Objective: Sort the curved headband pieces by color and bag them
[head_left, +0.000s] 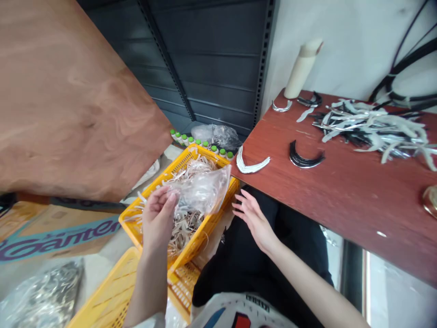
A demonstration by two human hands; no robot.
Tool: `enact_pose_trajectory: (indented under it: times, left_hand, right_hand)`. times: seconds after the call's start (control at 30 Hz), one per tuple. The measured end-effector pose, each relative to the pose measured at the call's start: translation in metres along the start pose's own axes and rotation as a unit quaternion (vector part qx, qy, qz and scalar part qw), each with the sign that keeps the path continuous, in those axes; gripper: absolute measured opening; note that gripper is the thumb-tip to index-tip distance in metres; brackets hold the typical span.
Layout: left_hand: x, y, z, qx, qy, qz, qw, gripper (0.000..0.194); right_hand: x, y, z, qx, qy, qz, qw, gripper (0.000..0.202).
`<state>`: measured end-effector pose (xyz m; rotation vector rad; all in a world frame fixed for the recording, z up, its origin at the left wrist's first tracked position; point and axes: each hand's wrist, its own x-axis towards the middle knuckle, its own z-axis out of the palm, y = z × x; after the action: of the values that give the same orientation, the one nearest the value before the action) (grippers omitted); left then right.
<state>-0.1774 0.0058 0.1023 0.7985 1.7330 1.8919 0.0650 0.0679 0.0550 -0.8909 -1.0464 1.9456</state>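
Observation:
A clear plastic bag [205, 190] hangs over a yellow basket [218, 219], its edge pinched in my left hand [160, 210]. Pale, curved strips [186, 228] lie loose in the basket beneath it. To the right of the bag, beside the basket's rim, my right hand [251, 213] is empty with its fingers spread. A bundle of white curved strips [251, 166] rests at the near left corner of the red-brown table [283, 136], with a black curved bundle [305, 157] to its right.
A large pile of black and white strips [378, 127] covers the table's back right, near a white tube [302, 70]. Green-capped bottles [205, 144] line the basket's far side. Brown sheeting [75, 105] rises at left, above a cardboard box [61, 232]. A filled bag [44, 291] lies lower left.

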Motion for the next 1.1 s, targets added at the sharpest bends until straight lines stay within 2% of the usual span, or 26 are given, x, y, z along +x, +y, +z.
enact_pose_trajectory:
  times: [0.07,0.13,0.23,0.33,0.4,0.5,0.6,0.67,0.77,0.9,1.0,1.1]
  left_hand:
    - [-0.013,0.004,0.006,-0.022,-0.022,-0.013,0.999,0.039]
    - [-0.027,0.0,0.015,-0.037,-0.056,-0.029,0.997,0.045]
    - [-0.047,-0.014,0.028,-0.035,-0.121,-0.061,0.99,0.052]
    - [-0.064,-0.031,0.037,-0.028,-0.186,-0.086,0.978,0.058]
    - [-0.071,-0.041,0.043,-0.036,-0.234,-0.117,0.964,0.065]
    - [-0.074,-0.054,0.052,-0.064,-0.295,-0.204,0.931,0.076]
    - [-0.072,-0.066,0.064,-0.047,-0.279,-0.305,0.909,0.057]
    - [-0.071,-0.072,0.07,-0.013,-0.26,-0.331,0.907,0.044]
    - [-0.07,-0.078,0.078,0.001,-0.237,-0.299,0.924,0.037]
    - [-0.065,-0.083,0.088,-0.018,-0.156,-0.212,0.965,0.037]
    - [-0.056,-0.089,0.094,-0.022,-0.12,-0.171,0.978,0.033]
    - [-0.05,-0.094,0.094,-0.03,-0.113,-0.174,0.978,0.034]
  right_hand:
    - [-0.002,-0.007,-0.002,0.032,0.012,-0.007,0.999,0.054]
    - [-0.007,-0.015,-0.008,0.036,0.039,-0.027,0.998,0.046]
    - [-0.019,-0.025,-0.022,0.059,0.11,-0.05,0.991,0.029]
    - [-0.035,-0.028,-0.04,0.087,0.18,-0.066,0.977,0.02]
    - [-0.046,-0.026,-0.054,0.07,0.215,-0.083,0.971,0.019]
    - [-0.06,-0.017,-0.074,-0.006,0.25,-0.094,0.964,0.021]
    - [-0.072,-0.007,-0.086,-0.068,0.24,-0.063,0.966,0.026]
    - [-0.078,-0.002,-0.089,-0.087,0.225,-0.044,0.969,0.029]
    - [-0.084,0.005,-0.086,-0.162,0.239,-0.053,0.956,0.027]
    - [-0.087,0.015,-0.077,-0.291,0.265,-0.089,0.915,0.022]
    - [-0.086,0.022,-0.072,-0.308,0.272,-0.096,0.907,0.021]
    - [-0.085,0.025,-0.072,-0.302,0.28,-0.092,0.907,0.021]
